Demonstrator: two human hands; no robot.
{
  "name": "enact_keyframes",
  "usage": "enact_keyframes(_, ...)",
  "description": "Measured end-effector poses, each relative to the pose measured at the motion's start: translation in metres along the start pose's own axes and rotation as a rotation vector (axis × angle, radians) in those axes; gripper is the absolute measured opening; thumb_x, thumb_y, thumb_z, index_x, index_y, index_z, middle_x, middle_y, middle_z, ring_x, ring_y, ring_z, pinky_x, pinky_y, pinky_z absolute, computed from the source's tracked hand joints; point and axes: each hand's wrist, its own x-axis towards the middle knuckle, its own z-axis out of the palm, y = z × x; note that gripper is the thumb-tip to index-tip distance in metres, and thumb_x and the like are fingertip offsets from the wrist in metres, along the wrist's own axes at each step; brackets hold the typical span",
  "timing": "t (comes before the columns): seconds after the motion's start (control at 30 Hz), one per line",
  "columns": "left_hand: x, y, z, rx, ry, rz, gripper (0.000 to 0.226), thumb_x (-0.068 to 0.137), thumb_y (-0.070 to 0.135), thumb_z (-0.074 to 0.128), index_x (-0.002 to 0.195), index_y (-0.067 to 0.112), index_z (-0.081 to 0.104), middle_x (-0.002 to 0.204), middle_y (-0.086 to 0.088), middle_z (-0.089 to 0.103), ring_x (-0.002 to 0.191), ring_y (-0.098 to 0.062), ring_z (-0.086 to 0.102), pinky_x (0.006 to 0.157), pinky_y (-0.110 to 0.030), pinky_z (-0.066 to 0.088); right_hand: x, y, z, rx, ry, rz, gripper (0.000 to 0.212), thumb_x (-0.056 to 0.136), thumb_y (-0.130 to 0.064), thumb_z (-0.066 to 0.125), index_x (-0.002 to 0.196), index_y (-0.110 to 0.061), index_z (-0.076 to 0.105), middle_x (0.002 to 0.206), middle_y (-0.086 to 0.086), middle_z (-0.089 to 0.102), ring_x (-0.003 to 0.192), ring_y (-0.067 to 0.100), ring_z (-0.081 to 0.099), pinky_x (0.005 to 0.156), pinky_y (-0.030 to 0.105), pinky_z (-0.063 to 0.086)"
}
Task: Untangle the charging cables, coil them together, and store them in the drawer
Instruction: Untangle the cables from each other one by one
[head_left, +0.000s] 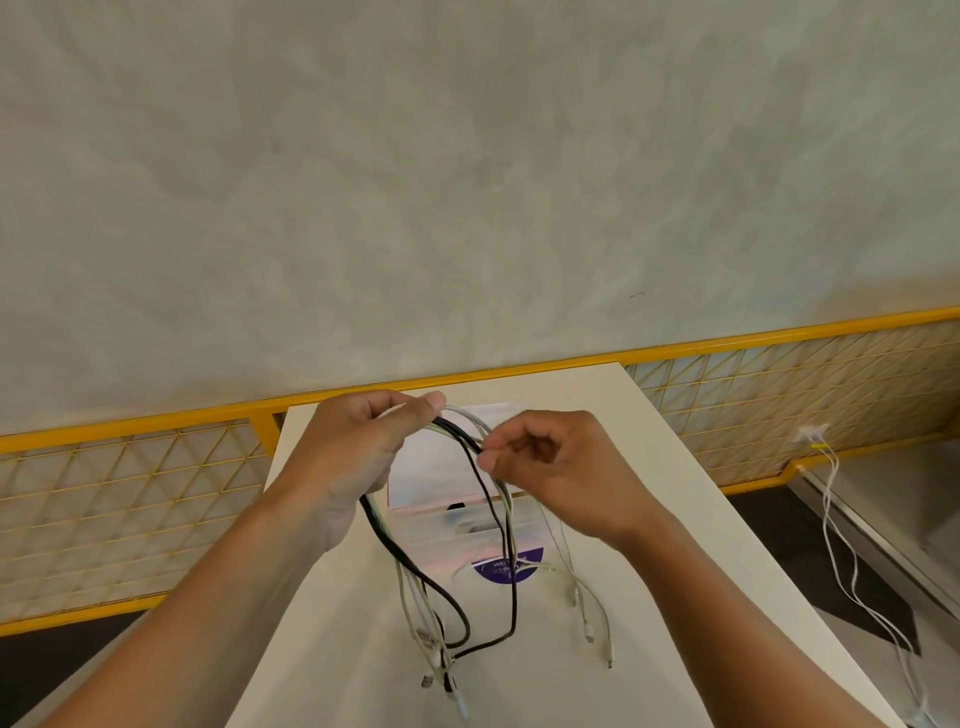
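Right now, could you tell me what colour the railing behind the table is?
The railing is yellow; head view.

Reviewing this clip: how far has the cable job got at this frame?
Done: the charging cables are gathered into one bunch. In hand: the left hand grips its top, the right hand pinches strands beside it; black and white strands cross, plug ends trail on the table. Left: coiling and storing; nothing coiled, nothing put away.

The left hand (356, 457) conceals part of the cables (513, 597). Connector types at the cable ends are too small to identify. Print on the purple label (491, 576) is illegible.
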Motion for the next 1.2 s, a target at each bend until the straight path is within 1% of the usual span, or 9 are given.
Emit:
enact_keyframes(0.13, -0.004, 0.001, 0.002, 0.010, -0.036, -0.006, 0.017, 0.085, 0.035, 0.074, 0.076, 0.020, 0.075, 0.051, 0.005, 0.024, 0.046, -0.014, 0.017, 0.047, -0.024, 0.018, 0.002, -0.009, 0.013, -0.098, 0.031, -0.042, 0.016, 0.078, -0.024, 0.086, 0.091, -0.020, 0.076, 0.076, -0.011, 0.069, 0.068, 0.002, 0.061, 0.064, 0.016, 0.050)
enact_keyframes(0.3, -0.006, -0.001, 0.001, 0.067, -0.088, -0.001, 0.022, 0.086, 0.037, 0.072, 0.068, 0.024, 0.073, 0.050, 0.009, 0.031, 0.049, -0.014, 0.025, 0.050, -0.027, 0.026, 0.003, -0.011, 0.017, -0.180, 0.055, -0.111, 0.006, 0.082, -0.011, 0.078, 0.084, -0.016, 0.076, 0.072, -0.008, 0.069, 0.065, 0.002, 0.061, 0.064, 0.014, 0.050)
enact_keyframes(0.47, -0.005, 0.001, -0.003, 0.256, -0.132, 0.103, 0.019, 0.090, 0.034, 0.069, 0.084, 0.017, 0.071, 0.047, 0.017, 0.046, 0.055, -0.012, 0.045, 0.061, -0.029, 0.044, 0.004, -0.015, 0.007, -0.250, 0.006, -0.093, 0.009, 0.086, -0.014, 0.077, 0.092, -0.017, 0.082, 0.067, -0.013, 0.068, 0.060, 0.004, 0.058, 0.058, 0.012, 0.042)
enact_keyframes(0.6, -0.007, 0.005, -0.003, 0.324, -0.191, 0.097, 0.016, 0.092, 0.033, 0.067, 0.081, 0.021, 0.067, 0.052, 0.006, 0.053, 0.045, -0.010, 0.042, 0.048, -0.024, 0.036, 0.002, -0.019, 0.007, -0.371, 0.017, -0.177, 0.010, 0.084, -0.011, 0.075, 0.088, -0.016, 0.082, 0.070, -0.008, 0.069, 0.069, 0.010, 0.061, 0.057, 0.013, 0.044)
enact_keyframes(0.7, -0.008, 0.009, 0.000, 0.387, -0.172, 0.125, 0.016, 0.093, 0.033, 0.066, 0.081, 0.022, 0.065, 0.059, 0.003, 0.064, 0.043, -0.004, 0.041, 0.051, -0.023, 0.034, 0.002, -0.018, 0.008, -0.360, 0.048, -0.161, 0.010, 0.082, -0.010, 0.075, 0.086, -0.016, 0.082, 0.068, -0.008, 0.069, 0.063, 0.009, 0.061, 0.056, 0.013, 0.045)
enact_keyframes(0.8, -0.007, 0.008, 0.002, 0.426, -0.110, 0.152, 0.018, 0.089, 0.037, 0.070, 0.076, 0.024, 0.067, 0.053, 0.007, 0.059, 0.054, -0.007, 0.045, 0.059, -0.028, 0.034, 0.004, -0.018, 0.006, -0.309, 0.086, -0.112, 0.007, 0.081, -0.012, 0.078, 0.085, -0.017, 0.082, 0.068, -0.008, 0.071, 0.061, 0.010, 0.064, 0.056, 0.017, 0.051)
enact_keyframes(0.97, -0.005, 0.008, 0.005, 0.443, -0.036, 0.161, 0.020, 0.084, 0.037, 0.076, 0.068, 0.026, 0.070, 0.047, 0.020, 0.052, 0.053, -0.006, 0.045, 0.055, -0.024, 0.032, 0.007, -0.019, 0.002, -0.295, 0.023, -0.069, 0.004, 0.084, -0.019, 0.079, 0.080, -0.019, 0.077, 0.066, -0.011, 0.068, 0.057, 0.001, 0.059, 0.056, 0.014, 0.047)
enact_keyframes(1.07, -0.004, 0.009, 0.006, 0.472, -0.005, 0.192, 0.023, 0.083, 0.037, 0.076, 0.065, 0.027, 0.067, 0.045, 0.020, 0.050, 0.053, -0.007, 0.043, 0.055, -0.025, 0.030, 0.009, -0.018, -0.001, -0.247, -0.020, -0.021, 0.011, 0.087, -0.022, 0.076, 0.077, -0.022, 0.071, 0.062, -0.011, 0.062, 0.055, 0.002, 0.053, 0.056, 0.019, 0.045)
enact_keyframes(1.2, -0.002, 0.008, 0.007, 0.496, 0.001, 0.220, 0.021, 0.083, 0.039, 0.075, 0.066, 0.028, 0.069, 0.050, 0.014, 0.052, 0.052, -0.007, 0.043, 0.053, -0.024, 0.031, 0.008, -0.017, -0.002, -0.118, -0.091, 0.064, 0.011, 0.093, -0.016, 0.069, 0.083, -0.014, 0.068, 0.068, 0.002, 0.069, 0.061, 0.013, 0.062, 0.065, 0.036, 0.053)
